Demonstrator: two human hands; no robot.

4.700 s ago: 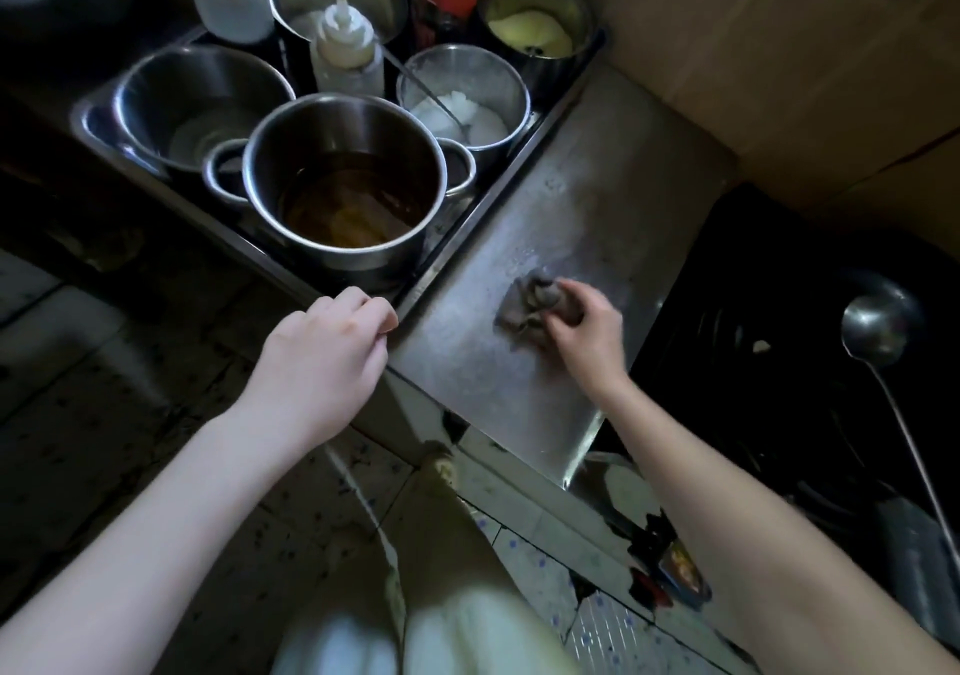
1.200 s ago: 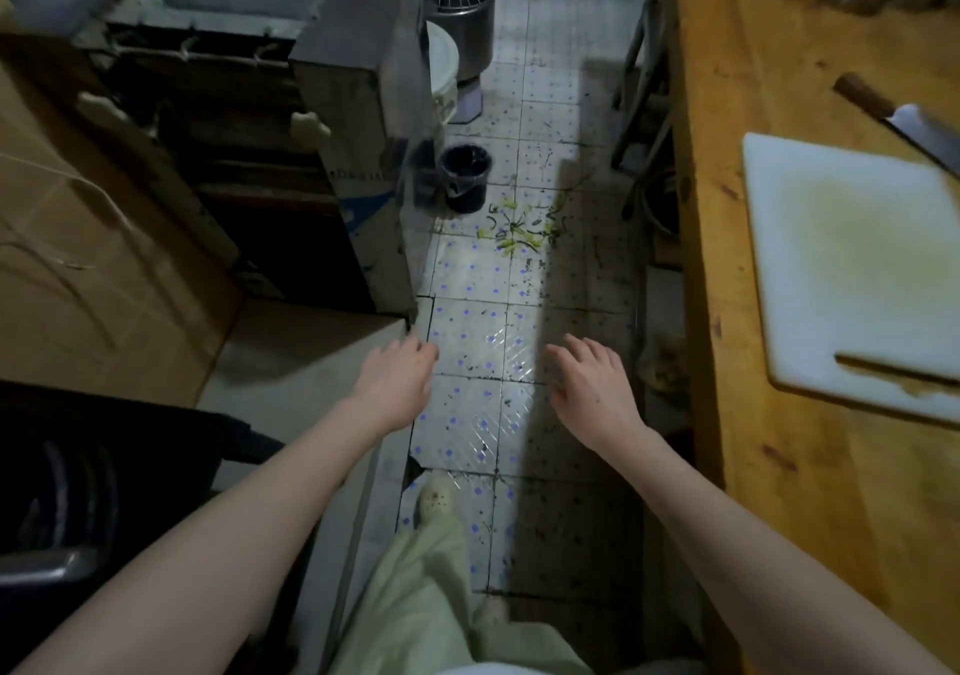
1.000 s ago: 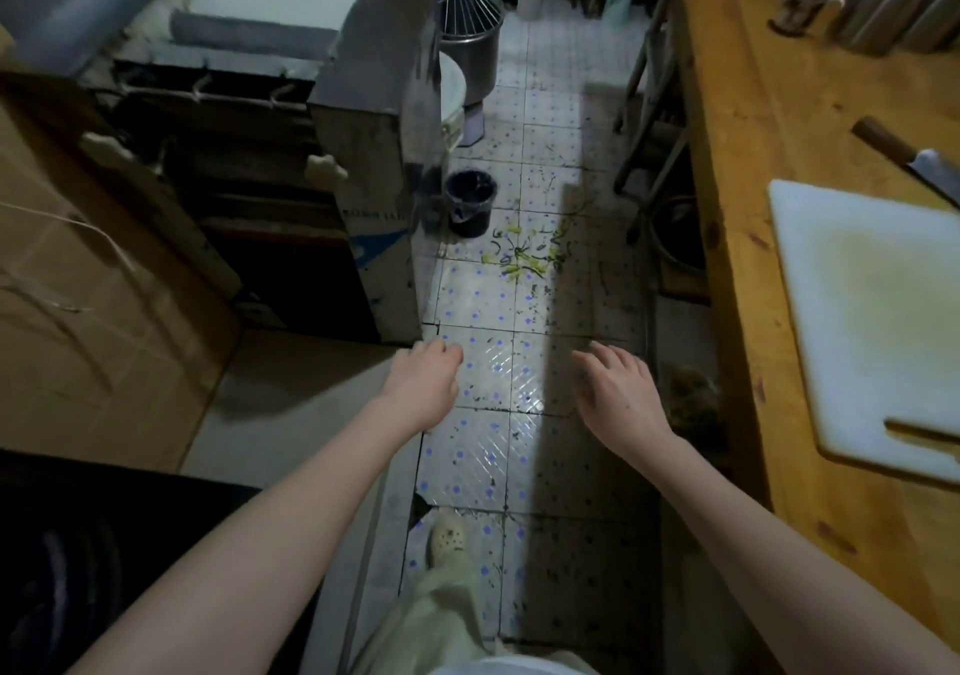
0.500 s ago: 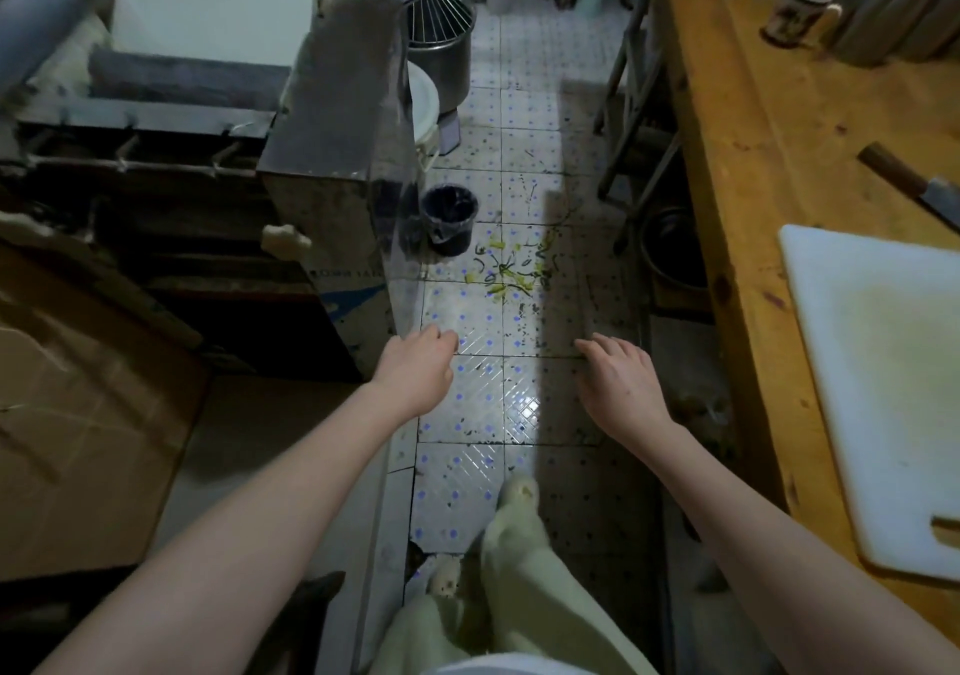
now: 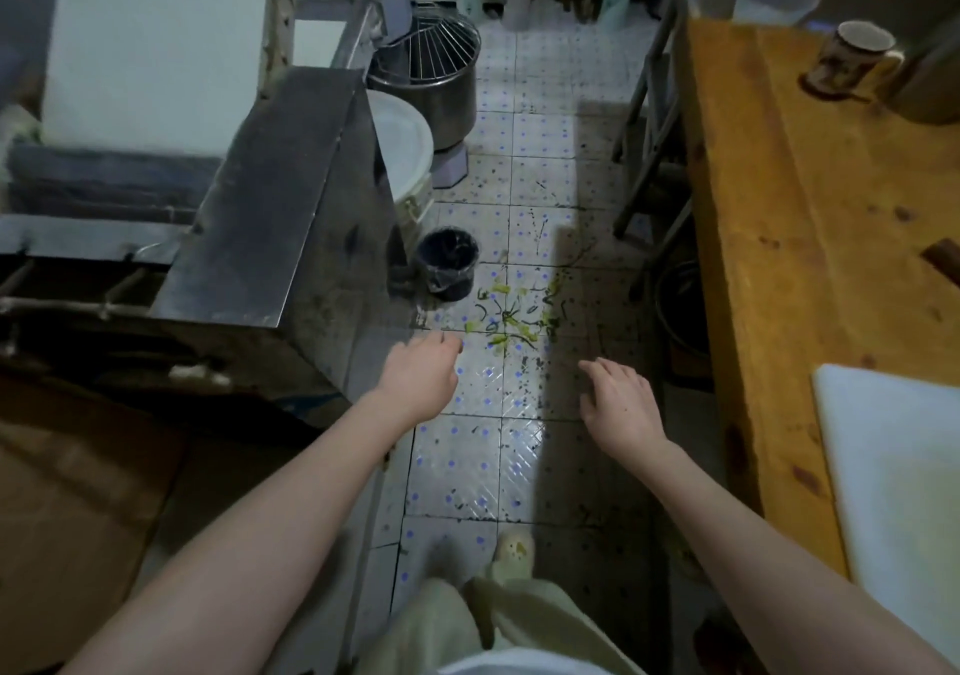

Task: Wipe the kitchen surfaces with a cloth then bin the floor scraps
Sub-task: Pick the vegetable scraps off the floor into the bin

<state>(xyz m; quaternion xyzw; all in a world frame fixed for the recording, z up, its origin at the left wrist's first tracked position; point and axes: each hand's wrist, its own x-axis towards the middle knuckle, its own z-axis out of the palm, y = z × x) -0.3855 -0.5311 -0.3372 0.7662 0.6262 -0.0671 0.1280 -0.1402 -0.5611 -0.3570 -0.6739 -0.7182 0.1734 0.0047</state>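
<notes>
Green vegetable scraps (image 5: 511,318) lie scattered on the tiled floor ahead of me. A small dark bin (image 5: 448,263) lined with a plastic bag stands just left of them, against a steel cabinet (image 5: 291,196). My left hand (image 5: 422,375) hangs in the air with loosely curled fingers and holds nothing. My right hand (image 5: 621,404) is held out with relaxed, spread fingers, also empty. Both hands are well short of the scraps. No cloth is in view.
A wooden table (image 5: 810,238) with a white cutting board (image 5: 904,477) and a mug (image 5: 849,58) runs along the right. A dough mixer (image 5: 431,77) and a white lidded bucket (image 5: 405,155) stand beyond the bin. The floor aisle between is narrow.
I let go of the cloth at the steel counter and turned to the aisle. Over the last second I have stepped forward, and the scraps and bin are nearer.
</notes>
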